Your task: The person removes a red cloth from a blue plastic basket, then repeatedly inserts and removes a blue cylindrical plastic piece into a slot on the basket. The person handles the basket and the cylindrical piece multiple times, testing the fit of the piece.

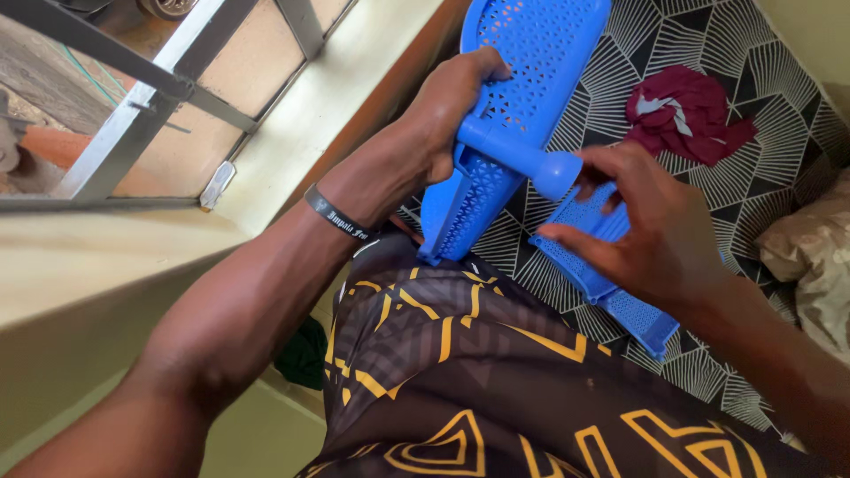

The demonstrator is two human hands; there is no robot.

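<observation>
While left hand [452,111] fingers clamp the blue panel [531,53], right hand [655,226] fingers spread over patterned bedsheet [761,186].

Bare arms, no sleeves; black wristband [336,215] with pale lettering on the left wrist; below the wristband, dark brown shorts [496,381] patterned with yellow angular lines and triangles

Blue perforated plastic panel [531,53], maroon cloth [686,111], black-and-white geometric sheet [779,168], black-and-yellow patterned shorts [460,372].

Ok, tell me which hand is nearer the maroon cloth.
Right. The right hand is just below the maroon cloth, apart from it; the left hand grips the blue perforated panel farther left.
</observation>
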